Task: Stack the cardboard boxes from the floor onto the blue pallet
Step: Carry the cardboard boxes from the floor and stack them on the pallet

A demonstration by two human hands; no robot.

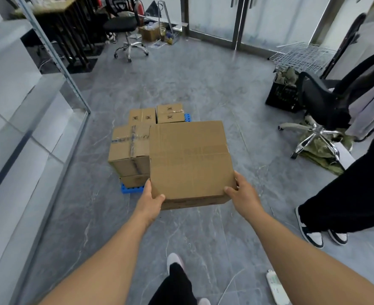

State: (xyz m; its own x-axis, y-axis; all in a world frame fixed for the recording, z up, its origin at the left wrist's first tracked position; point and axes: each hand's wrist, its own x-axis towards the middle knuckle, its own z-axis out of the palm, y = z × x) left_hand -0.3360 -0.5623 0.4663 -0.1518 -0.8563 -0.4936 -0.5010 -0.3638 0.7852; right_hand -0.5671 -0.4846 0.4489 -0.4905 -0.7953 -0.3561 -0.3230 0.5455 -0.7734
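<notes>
I hold a large cardboard box (190, 159) in the air in front of me. My left hand (152, 200) grips its near left corner, and my right hand (242, 193) grips its near right corner. Behind and below it lies the blue pallet (131, 188), mostly covered. On the pallet a taped box (130, 144) sits atop another box at the left, and smaller boxes (169, 113) stand at the back. The box I hold hides the pallet's right half.
A person in black trousers (353, 194) stands at the right, beside an office chair (327, 106) and a black crate (284, 95). A glass partition (56, 69) runs along the left. A white power strip (276, 287) lies on the floor near my feet.
</notes>
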